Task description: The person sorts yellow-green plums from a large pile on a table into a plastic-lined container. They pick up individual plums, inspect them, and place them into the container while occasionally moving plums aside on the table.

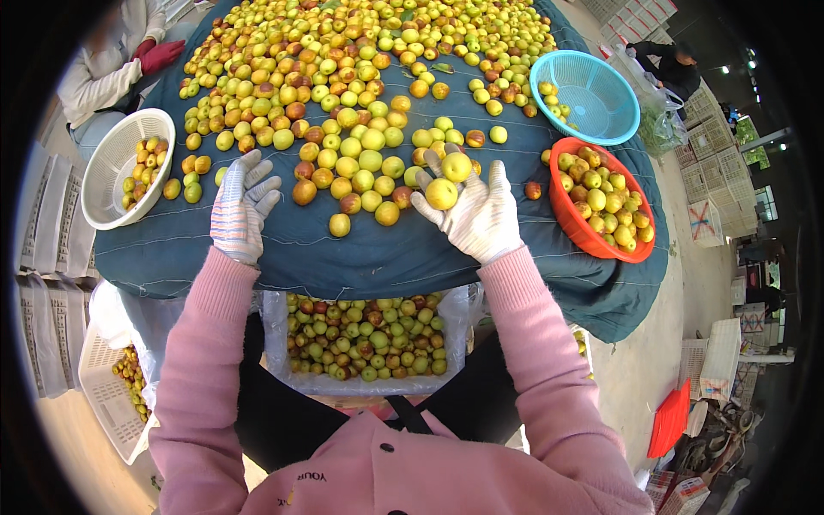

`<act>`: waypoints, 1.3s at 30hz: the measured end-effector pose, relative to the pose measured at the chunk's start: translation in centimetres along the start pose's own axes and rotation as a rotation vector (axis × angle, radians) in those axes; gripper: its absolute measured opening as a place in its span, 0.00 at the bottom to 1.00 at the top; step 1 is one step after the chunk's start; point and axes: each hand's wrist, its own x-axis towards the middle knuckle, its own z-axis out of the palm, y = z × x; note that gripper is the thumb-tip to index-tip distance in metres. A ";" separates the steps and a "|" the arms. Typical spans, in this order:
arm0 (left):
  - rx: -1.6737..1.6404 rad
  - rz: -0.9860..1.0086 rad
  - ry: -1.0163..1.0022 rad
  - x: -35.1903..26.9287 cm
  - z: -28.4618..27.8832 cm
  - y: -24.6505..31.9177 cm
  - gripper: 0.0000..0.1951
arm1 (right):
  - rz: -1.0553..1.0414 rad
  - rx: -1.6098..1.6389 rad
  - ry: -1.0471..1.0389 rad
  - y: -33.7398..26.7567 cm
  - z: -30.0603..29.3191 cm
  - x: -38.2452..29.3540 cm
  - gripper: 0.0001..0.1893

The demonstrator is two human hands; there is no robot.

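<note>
Many yellow-green and reddish-brown jujube fruits (370, 160) lie loose on a table covered with dark blue quilted cloth (309, 257). My right hand (473, 206), in a striped knit glove, is palm up with two yellow fruits (441, 194) resting on its palm and fingers. To the left, my left hand (243, 206), gloved alike, hovers over the cloth with fingers slightly curled and nothing seen in it. Below the table edge, between my knees, a crate lined with clear plastic (380, 386) is full of similar fruits.
A white basket (96, 187) stands left; a blue basket (618, 122) and a red basket (579, 232), each with fruits, stand right. A plastic crate (96, 386) with small fruits sits lower left. A co-worker's red-gloved hand (161, 56) is upper left. Crates are stacked (714, 154) at right.
</note>
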 end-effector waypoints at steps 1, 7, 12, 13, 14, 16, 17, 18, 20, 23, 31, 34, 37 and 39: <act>-0.035 -0.032 -0.022 0.7 0.0 -0.6 0.27 | -0.026 -0.017 0.020 -0.4 -0.3 0.0 0.39; -0.045 -0.131 -0.059 3.9 0.1 -3.3 0.28 | -0.071 0.051 0.135 -2.8 -1.6 0.3 0.23; -0.088 -0.216 0.032 5.0 0.9 -4.0 0.27 | -0.302 0.005 0.355 -11.9 -1.1 2.1 0.16; -0.103 -0.216 0.047 5.3 0.9 -4.0 0.27 | -0.424 -0.034 0.433 -14.5 -1.1 3.2 0.17; -0.116 -0.213 0.072 5.5 0.7 -4.1 0.27 | -0.467 0.005 0.512 -17.2 -1.0 4.3 0.19; -0.123 -0.209 0.078 6.0 0.4 -4.2 0.27 | -0.587 -0.052 0.650 -21.8 -1.4 6.2 0.25; -0.123 -0.204 0.095 6.2 0.1 -4.3 0.27 | -0.603 0.019 0.656 -23.6 -1.7 6.7 0.30; -0.131 -0.212 0.105 6.3 -0.1 -4.3 0.27 | -0.648 0.014 0.676 -25.0 -1.8 7.2 0.33; -0.133 -0.217 0.082 6.4 -0.5 -4.3 0.27 | -0.711 -0.028 0.686 -25.6 -1.8 7.8 0.37; -0.104 -0.219 0.088 6.4 -0.7 -4.5 0.26 | -0.764 -0.336 0.693 -20.3 -0.9 8.6 0.38; -0.014 -0.244 0.063 7.0 -0.8 -5.8 0.25 | -0.586 -2.378 -0.239 4.5 2.2 12.8 0.29; 0.002 -0.250 0.049 7.2 -1.0 -6.2 0.24 | -0.259 -2.623 -0.171 6.4 2.2 12.9 0.36; 0.020 -0.254 0.042 7.2 -1.0 -6.5 0.23 | -0.187 -2.572 -0.217 6.7 1.6 10.4 0.36; 0.016 -0.241 0.021 7.0 -0.9 -6.6 0.22 | -0.247 -2.509 -0.322 6.0 1.1 8.0 0.35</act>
